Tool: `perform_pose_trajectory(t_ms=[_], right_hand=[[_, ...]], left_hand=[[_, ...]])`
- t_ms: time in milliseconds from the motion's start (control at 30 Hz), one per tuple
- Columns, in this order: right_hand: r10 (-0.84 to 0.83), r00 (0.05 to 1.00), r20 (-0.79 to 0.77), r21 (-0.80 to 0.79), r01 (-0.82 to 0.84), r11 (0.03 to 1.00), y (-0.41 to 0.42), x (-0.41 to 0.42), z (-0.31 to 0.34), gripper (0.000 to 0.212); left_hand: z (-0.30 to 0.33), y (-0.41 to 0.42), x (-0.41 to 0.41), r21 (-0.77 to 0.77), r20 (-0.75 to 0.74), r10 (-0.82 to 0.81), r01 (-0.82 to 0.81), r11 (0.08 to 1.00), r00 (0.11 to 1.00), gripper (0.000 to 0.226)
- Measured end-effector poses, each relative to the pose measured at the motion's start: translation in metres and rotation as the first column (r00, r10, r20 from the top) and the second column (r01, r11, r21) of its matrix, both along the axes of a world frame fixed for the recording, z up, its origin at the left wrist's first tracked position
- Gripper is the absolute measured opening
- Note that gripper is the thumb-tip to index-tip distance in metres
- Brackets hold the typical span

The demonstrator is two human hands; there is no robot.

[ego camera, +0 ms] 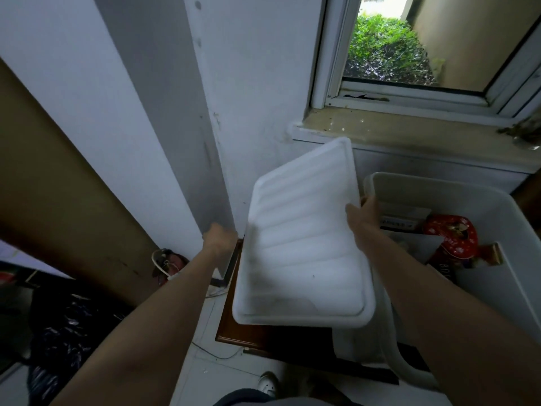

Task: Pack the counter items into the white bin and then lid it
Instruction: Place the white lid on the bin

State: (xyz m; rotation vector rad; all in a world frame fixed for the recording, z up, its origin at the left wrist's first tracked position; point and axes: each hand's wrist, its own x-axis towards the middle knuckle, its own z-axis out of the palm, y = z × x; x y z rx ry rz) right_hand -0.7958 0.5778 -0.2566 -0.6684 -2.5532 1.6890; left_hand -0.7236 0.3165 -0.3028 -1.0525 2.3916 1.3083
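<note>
Inside white bin (456, 197), "BO" shows on dark packet (445, 272).

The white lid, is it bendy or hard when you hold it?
Probably fairly stiff: the white lid keeps its flat shape held tilted between the left hand and right hand. Its moulded ridges likely add rigidity. It looks thin, so probably light.

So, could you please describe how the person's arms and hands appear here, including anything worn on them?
Both forearms are bare, with no sleeves in view. The left hand and right hand wear no gloves, and no rings, watch or bracelet can be seen.
</note>
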Motion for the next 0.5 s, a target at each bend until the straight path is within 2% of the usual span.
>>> perform_pose_trajectory(t_ms=[100,267,367,433,500], right_hand=[[-0.040,0.999,0.008,-0.042,0.041,0.998,0.003,0.000,-0.003,0.015],[-0.068,0.998,0.020,-0.053,0.069,0.996,0.003,0.002,-0.002,0.014],[-0.059,0.998,0.025,-0.075,0.060,0.995,0.005,0.004,0.000,0.014],[-0.048,0.998,0.037,-0.105,0.052,0.993,0.007,0.005,0.003,0.015],[-0.044,0.998,0.046,-0.141,0.050,0.989,0.008,0.005,0.006,0.017]], left_hand=[[-0.007,-0.016,0.002,0.003,0.023,0.032,-0.032,0.999,0.999,0.061],[-0.020,-0.036,-0.004,0.046,0.026,0.003,-0.004,0.999,1.000,0.064],[-0.085,-0.067,-0.038,0.019,0.003,-0.048,0.048,0.999,0.999,0.070],[-0.068,-0.059,-0.035,0.023,-0.028,-0.062,0.063,0.998,0.998,0.071],[-0.015,-0.034,-0.010,-0.013,-0.061,-0.057,0.057,0.998,0.996,0.065]])
